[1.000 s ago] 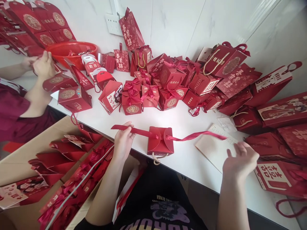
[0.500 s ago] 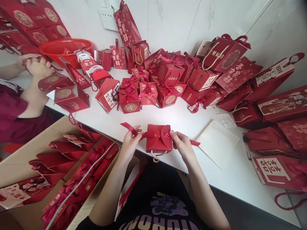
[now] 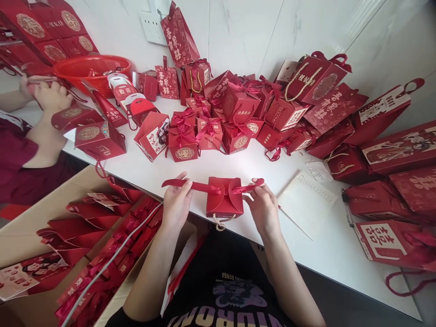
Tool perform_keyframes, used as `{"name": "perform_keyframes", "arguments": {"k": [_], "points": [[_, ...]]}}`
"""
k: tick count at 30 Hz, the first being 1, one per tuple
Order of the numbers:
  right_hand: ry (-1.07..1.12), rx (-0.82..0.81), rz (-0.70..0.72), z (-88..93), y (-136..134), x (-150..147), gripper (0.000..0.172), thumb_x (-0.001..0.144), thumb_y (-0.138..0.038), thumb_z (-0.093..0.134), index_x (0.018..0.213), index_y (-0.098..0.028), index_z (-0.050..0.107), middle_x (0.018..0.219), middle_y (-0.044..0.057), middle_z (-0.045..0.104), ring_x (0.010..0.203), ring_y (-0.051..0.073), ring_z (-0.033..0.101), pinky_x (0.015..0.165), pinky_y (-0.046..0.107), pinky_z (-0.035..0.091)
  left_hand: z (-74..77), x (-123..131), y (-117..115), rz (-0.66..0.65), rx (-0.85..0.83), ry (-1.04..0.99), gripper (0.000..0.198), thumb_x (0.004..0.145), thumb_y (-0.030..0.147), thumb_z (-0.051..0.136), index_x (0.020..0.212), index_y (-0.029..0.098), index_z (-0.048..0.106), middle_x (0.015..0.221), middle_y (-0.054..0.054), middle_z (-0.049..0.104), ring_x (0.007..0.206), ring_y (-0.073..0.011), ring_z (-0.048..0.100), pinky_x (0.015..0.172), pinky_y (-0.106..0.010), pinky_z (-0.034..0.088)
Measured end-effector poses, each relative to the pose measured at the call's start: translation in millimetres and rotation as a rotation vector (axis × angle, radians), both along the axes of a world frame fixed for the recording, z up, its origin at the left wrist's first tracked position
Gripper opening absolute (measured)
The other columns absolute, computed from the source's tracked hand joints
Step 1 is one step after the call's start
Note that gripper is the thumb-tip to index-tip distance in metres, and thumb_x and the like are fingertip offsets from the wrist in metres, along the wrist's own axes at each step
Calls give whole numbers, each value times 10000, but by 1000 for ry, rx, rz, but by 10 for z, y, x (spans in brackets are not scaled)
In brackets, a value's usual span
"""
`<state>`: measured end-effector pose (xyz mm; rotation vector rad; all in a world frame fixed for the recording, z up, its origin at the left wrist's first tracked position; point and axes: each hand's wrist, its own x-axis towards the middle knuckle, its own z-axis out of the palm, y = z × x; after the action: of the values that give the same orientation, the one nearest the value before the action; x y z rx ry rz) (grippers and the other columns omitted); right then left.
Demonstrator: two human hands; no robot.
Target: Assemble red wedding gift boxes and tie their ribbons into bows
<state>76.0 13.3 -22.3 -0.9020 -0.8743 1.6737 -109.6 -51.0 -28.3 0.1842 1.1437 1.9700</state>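
A small red gift box stands near the front edge of the white table, its two rounded top flaps folded in. A red ribbon runs through the flaps and sticks out on both sides. My left hand pinches the ribbon's left end, held out from the box. My right hand pinches its right end, just beyond the right flap. A gold cord handle hangs at the box's near side.
Red gift boxes crowd the back of the table and its right side. An open notebook lies to the right. Left are a red plastic basket, a carton of boxes, a white cable and another person's hand.
Both hands have moved outward from the box, each drawing a ribbon end away from the flaps. The right hand has shifted from the flap to the ribbon's right end.
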Motion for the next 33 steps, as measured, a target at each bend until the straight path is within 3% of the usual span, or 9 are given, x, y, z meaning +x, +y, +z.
{"name": "perform_keyframes", "arguments": {"k": [6, 14, 22, 28, 33], "points": [[-90, 39, -60, -29, 18, -20, 390, 633, -310, 796, 956, -202, 606, 757, -20, 574, 699, 138, 562, 684, 309, 485, 57, 5, -65, 7, -63, 141, 336, 544, 309, 861, 806, 148, 726, 751, 2, 606, 629, -65, 549, 584, -199, 524], [70, 22, -229, 0, 10, -30, 310, 627, -262, 776, 865, -209, 585, 772, -30, 605, 733, 112, 586, 734, 285, 485, 130, 4, -63, 78, -33, 209, 322, 512, 283, 868, 767, 162, 713, 668, 10, 594, 626, -90, 571, 549, -202, 519], [162, -162, -234, -11, -3, -28, 382, 628, -189, 725, 964, -213, 544, 747, -49, 619, 594, 74, 555, 521, 199, 430, 145, 10, -85, 81, -40, 190, 332, 502, 284, 869, 765, 163, 707, 664, 16, 589, 611, -81, 563, 556, -199, 518], [200, -154, -205, -18, 14, 1, 490, 612, -224, 809, 1024, -200, 545, 702, -63, 631, 666, 87, 614, 678, 245, 515, 154, -33, -89, 95, -43, 178, 337, 494, 289, 873, 758, 167, 703, 680, 15, 591, 629, -82, 572, 566, -193, 518], [77, -21, -234, -41, 30, 59, 579, 601, -202, 829, 1101, -169, 539, 745, -21, 697, 752, 119, 664, 850, 329, 515, 181, -46, -95, 114, -47, 164, 357, 467, 291, 880, 750, 171, 699, 683, 19, 590, 626, -75, 568, 570, -189, 516]]}}
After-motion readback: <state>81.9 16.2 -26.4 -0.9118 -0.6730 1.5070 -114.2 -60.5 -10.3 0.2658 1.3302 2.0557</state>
